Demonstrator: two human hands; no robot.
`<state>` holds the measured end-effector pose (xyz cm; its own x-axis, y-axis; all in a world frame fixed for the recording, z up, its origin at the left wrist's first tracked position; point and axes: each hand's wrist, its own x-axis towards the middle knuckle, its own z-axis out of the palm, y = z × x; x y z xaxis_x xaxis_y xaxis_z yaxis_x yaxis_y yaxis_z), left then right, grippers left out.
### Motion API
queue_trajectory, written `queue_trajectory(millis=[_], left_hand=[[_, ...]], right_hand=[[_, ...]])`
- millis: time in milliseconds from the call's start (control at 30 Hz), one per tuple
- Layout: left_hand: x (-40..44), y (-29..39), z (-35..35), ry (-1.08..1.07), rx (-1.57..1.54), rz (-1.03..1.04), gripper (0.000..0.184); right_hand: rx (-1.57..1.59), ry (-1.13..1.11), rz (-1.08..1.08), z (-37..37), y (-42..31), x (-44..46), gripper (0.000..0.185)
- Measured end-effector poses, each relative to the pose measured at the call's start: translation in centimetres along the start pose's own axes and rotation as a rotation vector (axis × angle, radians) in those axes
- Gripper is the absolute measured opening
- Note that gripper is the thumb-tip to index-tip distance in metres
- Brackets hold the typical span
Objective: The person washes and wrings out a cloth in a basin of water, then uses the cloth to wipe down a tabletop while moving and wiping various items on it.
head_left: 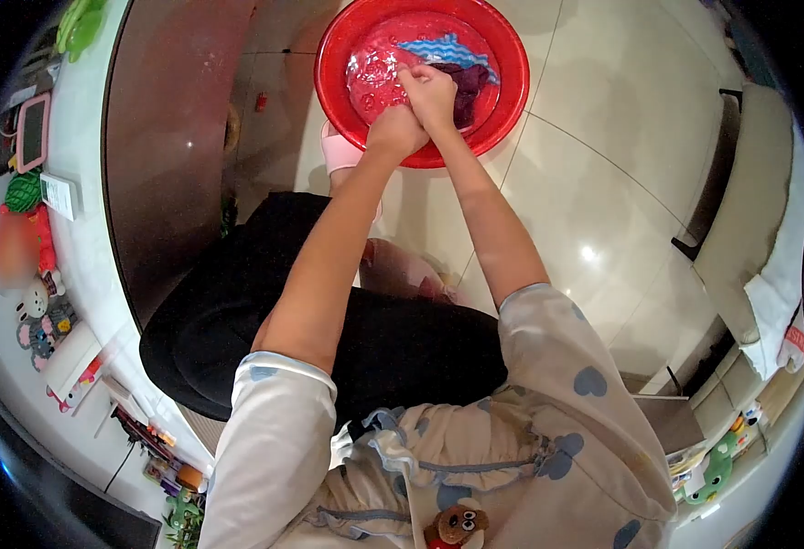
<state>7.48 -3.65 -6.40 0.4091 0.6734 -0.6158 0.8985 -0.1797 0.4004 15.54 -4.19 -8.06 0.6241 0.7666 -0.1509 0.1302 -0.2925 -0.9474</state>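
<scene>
A red basin [330, 110] holds water with bubbles on its surface. My left hand [397, 130] and my right hand [431, 95] meet over the near side of it. The right hand is closed, its fingers curled at the front; whatever they hold, if anything, is hidden. The fingers of the left hand cannot be seen from above. Just beyond my right hand, a blue-and-white wavy-patterned cloth [443, 48] lies in the water. A dark maroon cloth [466, 91] is beside it, close to the right hand.
The basin stands on a tiled floor [594, 183]. A pink slipper [338, 151] is by its near left rim. To the left runs a white counter [80, 165] with toys and a pink-framed device [32, 133]. A beige sofa [750, 210] stands at the right.
</scene>
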Motion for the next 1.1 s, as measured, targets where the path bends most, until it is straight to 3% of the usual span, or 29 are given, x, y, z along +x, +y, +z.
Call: queue_trajectory(millis=[300,600,1100], left_hand=[[-1.7,1.7,-1.8,0.019,0.114,0.005,0.040],[-1.3,0.4,-0.1,0.053,0.155,0.054,0.027],[-1.9,0.8,0.2,0.033,0.189,0.116,0.026]], right_hand=[[-0.229,-0.027,-0.094,0.5,0.2,1.0,0.028],[-0.481,-0.180,-0.035,0.4,-0.2,0.8,0.028],[-0.650,-0.363,0.009,-0.7,-1.4,0.8,0.036]])
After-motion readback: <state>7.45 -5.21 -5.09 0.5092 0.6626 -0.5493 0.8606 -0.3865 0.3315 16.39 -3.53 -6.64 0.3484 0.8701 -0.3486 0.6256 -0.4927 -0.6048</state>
